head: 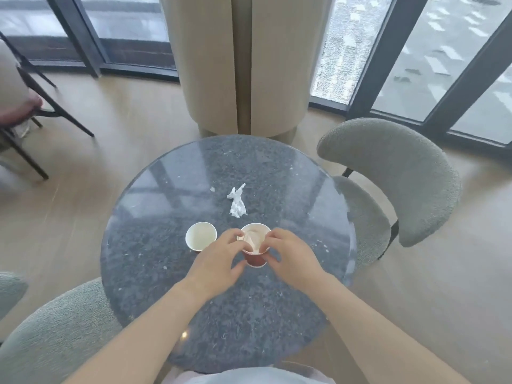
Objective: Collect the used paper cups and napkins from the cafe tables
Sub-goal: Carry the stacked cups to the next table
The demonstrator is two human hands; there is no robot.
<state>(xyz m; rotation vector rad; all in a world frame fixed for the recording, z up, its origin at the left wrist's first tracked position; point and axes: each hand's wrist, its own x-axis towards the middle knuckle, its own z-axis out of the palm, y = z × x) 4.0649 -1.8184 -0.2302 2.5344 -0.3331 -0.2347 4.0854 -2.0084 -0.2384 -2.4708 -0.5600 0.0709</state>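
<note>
A red paper cup (255,259) stands upright on the round dark stone table (155,253), with a white napkin (253,238) stuffed in its mouth. My left hand (219,259) pinches that napkin at the cup's rim. My right hand (291,257) holds the cup's right side, fingers curled round it. A second paper cup (200,235), white inside, stands just left of the first. A crumpled white napkin (237,202) lies farther back near the table's middle, with a small paper scrap (212,189) to its left.
A grey upholstered chair (393,178) stands at the table's right, another grey chair (52,336) at the near left. A dark-framed chair (25,106) is at the far left. A beige pillar (241,65) rises behind the table, with glass walls beyond.
</note>
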